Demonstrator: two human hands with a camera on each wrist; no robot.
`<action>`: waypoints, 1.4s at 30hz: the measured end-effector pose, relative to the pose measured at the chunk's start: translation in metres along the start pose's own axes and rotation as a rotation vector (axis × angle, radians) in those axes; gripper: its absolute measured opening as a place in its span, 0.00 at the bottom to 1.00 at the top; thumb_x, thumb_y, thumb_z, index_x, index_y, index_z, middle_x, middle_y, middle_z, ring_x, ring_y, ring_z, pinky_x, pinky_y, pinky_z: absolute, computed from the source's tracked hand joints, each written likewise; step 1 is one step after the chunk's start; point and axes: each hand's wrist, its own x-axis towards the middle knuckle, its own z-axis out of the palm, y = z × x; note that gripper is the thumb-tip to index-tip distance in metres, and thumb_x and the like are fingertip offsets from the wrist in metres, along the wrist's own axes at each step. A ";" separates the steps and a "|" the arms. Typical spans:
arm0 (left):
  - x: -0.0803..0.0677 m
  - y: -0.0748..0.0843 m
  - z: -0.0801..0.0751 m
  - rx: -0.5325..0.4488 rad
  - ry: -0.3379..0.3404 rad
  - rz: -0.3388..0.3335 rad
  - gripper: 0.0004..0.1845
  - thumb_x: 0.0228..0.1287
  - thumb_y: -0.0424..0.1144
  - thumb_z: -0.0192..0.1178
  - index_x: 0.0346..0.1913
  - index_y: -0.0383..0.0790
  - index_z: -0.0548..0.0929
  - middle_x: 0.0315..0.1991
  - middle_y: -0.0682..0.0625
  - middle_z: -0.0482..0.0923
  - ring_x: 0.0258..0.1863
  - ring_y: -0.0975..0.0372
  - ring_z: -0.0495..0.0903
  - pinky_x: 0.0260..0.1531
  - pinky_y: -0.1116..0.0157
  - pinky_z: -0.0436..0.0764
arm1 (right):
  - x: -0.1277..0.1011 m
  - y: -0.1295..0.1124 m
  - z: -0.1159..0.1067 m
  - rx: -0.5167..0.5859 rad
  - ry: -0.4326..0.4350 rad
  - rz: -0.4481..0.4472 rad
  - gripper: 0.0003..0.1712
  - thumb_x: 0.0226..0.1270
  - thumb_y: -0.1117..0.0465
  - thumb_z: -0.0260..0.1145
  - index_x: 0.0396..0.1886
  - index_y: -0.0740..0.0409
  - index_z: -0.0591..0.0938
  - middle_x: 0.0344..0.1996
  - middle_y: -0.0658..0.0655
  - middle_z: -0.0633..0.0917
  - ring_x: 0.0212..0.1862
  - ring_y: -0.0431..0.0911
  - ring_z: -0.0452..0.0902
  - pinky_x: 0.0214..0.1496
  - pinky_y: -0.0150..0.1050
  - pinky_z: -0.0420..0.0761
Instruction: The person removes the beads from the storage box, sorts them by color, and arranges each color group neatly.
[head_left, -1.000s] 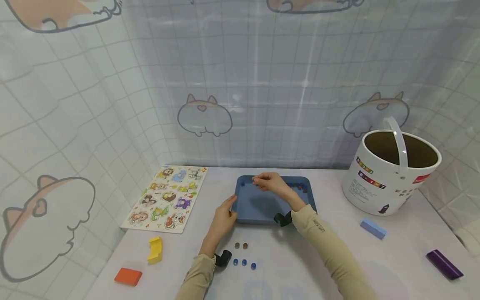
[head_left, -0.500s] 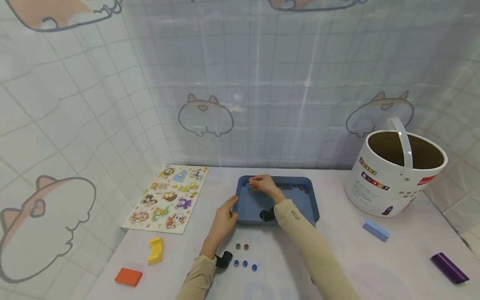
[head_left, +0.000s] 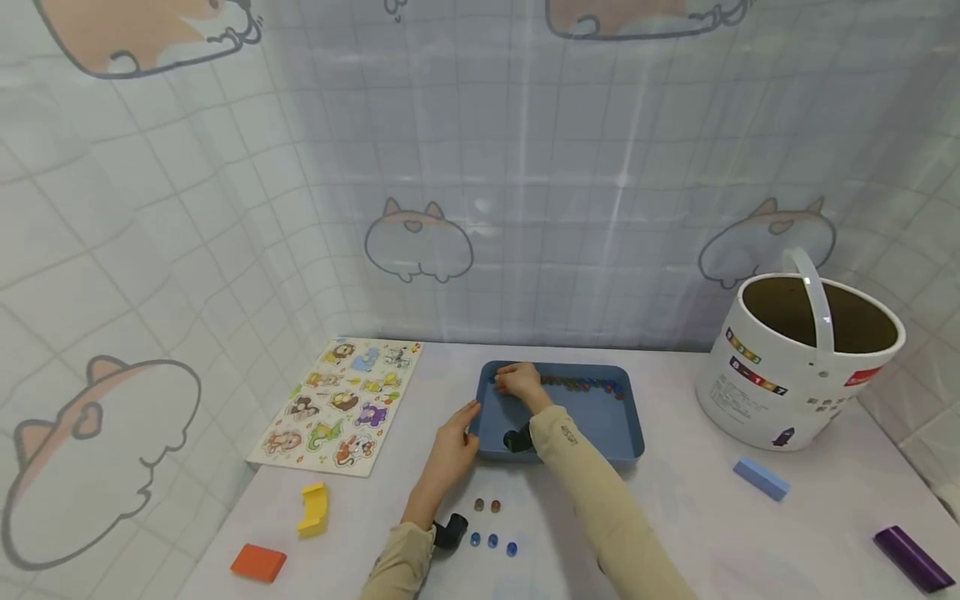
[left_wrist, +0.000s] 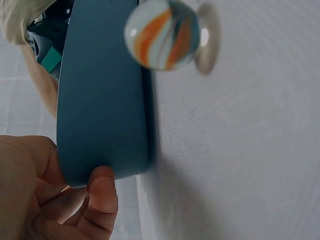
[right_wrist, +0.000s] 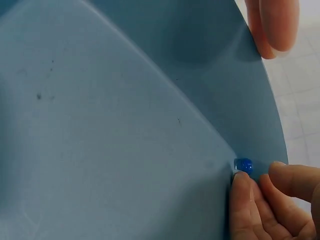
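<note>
A blue rectangular tray (head_left: 570, 433) stands at the middle of the table. My left hand (head_left: 453, 446) grips its front left corner, the thumb (left_wrist: 103, 192) against the outer wall and fingertips (right_wrist: 279, 27) over the rim. My right hand (head_left: 521, 383) is inside the tray at its far left corner. There, in the right wrist view, a blue marble (right_wrist: 244, 165) sits right by the fingertips, with the thumb apart from the fingers. Whether another small thing lies under them is hidden. A row of marbles (head_left: 577, 384) runs along the tray's far wall.
Several loose marbles (head_left: 492, 541) lie on the table before the tray. An animal puzzle board (head_left: 337, 408), yellow block (head_left: 313, 509) and orange block (head_left: 258, 562) lie left. A white bucket (head_left: 780, 392), light blue block (head_left: 761, 478) and purple block (head_left: 912, 559) are right.
My right hand has moved left to the tray's far left corner, uncovering more of the marble row. My left hand stays on the tray's edge. The head view has shifted slightly.
</note>
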 end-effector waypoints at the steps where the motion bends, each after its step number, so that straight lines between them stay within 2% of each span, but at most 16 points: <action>1: 0.000 0.000 0.000 -0.003 0.000 0.000 0.30 0.53 0.22 0.52 0.64 0.28 0.73 0.66 0.37 0.72 0.26 0.66 0.67 0.25 0.74 0.69 | 0.000 0.000 0.000 0.002 0.005 -0.003 0.16 0.64 0.67 0.63 0.50 0.68 0.83 0.45 0.66 0.87 0.45 0.53 0.86 0.44 0.38 0.84; 6: -0.001 0.001 0.003 -0.005 -0.012 0.012 0.30 0.53 0.21 0.52 0.64 0.27 0.73 0.65 0.36 0.72 0.24 0.68 0.65 0.24 0.74 0.68 | -0.001 0.002 0.001 -0.036 0.042 0.011 0.15 0.62 0.68 0.65 0.49 0.67 0.84 0.45 0.65 0.87 0.42 0.51 0.86 0.42 0.37 0.84; 9: -0.001 0.001 0.003 -0.010 -0.015 0.032 0.30 0.53 0.21 0.52 0.63 0.26 0.73 0.65 0.35 0.71 0.22 0.69 0.63 0.23 0.74 0.68 | -0.002 0.003 0.002 -0.102 0.060 0.011 0.15 0.60 0.67 0.67 0.47 0.64 0.86 0.43 0.63 0.88 0.41 0.50 0.86 0.42 0.38 0.84; 14: 0.001 0.002 0.004 -0.022 -0.008 0.047 0.30 0.52 0.21 0.52 0.63 0.25 0.73 0.65 0.34 0.71 0.18 0.71 0.60 0.23 0.74 0.67 | -0.003 0.002 0.003 -0.227 0.036 -0.008 0.14 0.57 0.65 0.70 0.45 0.59 0.88 0.42 0.61 0.88 0.44 0.51 0.84 0.46 0.40 0.83; 18: 0.001 0.004 0.004 -0.024 -0.017 0.044 0.30 0.52 0.21 0.52 0.63 0.26 0.73 0.65 0.35 0.71 0.19 0.72 0.60 0.23 0.74 0.67 | -0.004 0.001 0.003 -0.261 0.013 -0.005 0.13 0.56 0.63 0.71 0.43 0.57 0.89 0.40 0.59 0.89 0.44 0.50 0.84 0.52 0.43 0.81; 20: 0.001 0.005 0.004 -0.029 -0.018 0.048 0.30 0.53 0.21 0.52 0.63 0.26 0.73 0.65 0.34 0.71 0.18 0.72 0.59 0.22 0.74 0.67 | -0.004 0.002 0.001 -0.233 -0.012 -0.004 0.14 0.57 0.63 0.71 0.44 0.58 0.88 0.37 0.59 0.90 0.40 0.49 0.85 0.48 0.42 0.83; 25: 0.002 0.004 0.004 -0.028 -0.018 0.037 0.29 0.53 0.21 0.52 0.63 0.26 0.73 0.65 0.35 0.71 0.20 0.70 0.61 0.23 0.74 0.67 | -0.008 -0.002 -0.013 -0.112 -0.127 -0.042 0.14 0.60 0.63 0.69 0.47 0.60 0.87 0.43 0.61 0.88 0.39 0.48 0.86 0.43 0.39 0.84; 28: 0.002 0.002 0.003 -0.019 -0.017 0.011 0.30 0.53 0.22 0.52 0.63 0.27 0.73 0.66 0.36 0.71 0.23 0.68 0.63 0.25 0.74 0.68 | -0.014 -0.010 -0.023 -0.063 -0.177 -0.060 0.15 0.63 0.62 0.67 0.49 0.58 0.86 0.50 0.60 0.85 0.47 0.50 0.84 0.50 0.42 0.83; 32: 0.002 0.000 0.001 -0.002 -0.002 0.009 0.30 0.52 0.22 0.52 0.63 0.28 0.74 0.65 0.37 0.72 0.24 0.67 0.64 0.25 0.74 0.68 | -0.023 -0.016 -0.033 -0.001 -0.194 -0.070 0.18 0.66 0.62 0.64 0.54 0.59 0.83 0.56 0.61 0.82 0.56 0.55 0.80 0.59 0.46 0.79; 37: 0.002 -0.003 0.001 -0.008 -0.002 0.014 0.30 0.52 0.22 0.52 0.63 0.27 0.73 0.65 0.36 0.72 0.26 0.64 0.67 0.25 0.73 0.69 | -0.036 -0.018 -0.049 0.053 -0.220 -0.129 0.21 0.68 0.62 0.62 0.59 0.64 0.79 0.59 0.64 0.80 0.60 0.59 0.76 0.63 0.51 0.75; 42: 0.001 -0.003 0.000 -0.020 -0.015 -0.007 0.30 0.54 0.22 0.52 0.65 0.27 0.71 0.67 0.36 0.70 0.28 0.62 0.69 0.25 0.73 0.69 | -0.054 -0.014 -0.066 0.051 -0.235 -0.177 0.22 0.68 0.61 0.62 0.60 0.63 0.78 0.58 0.62 0.81 0.60 0.56 0.76 0.63 0.52 0.75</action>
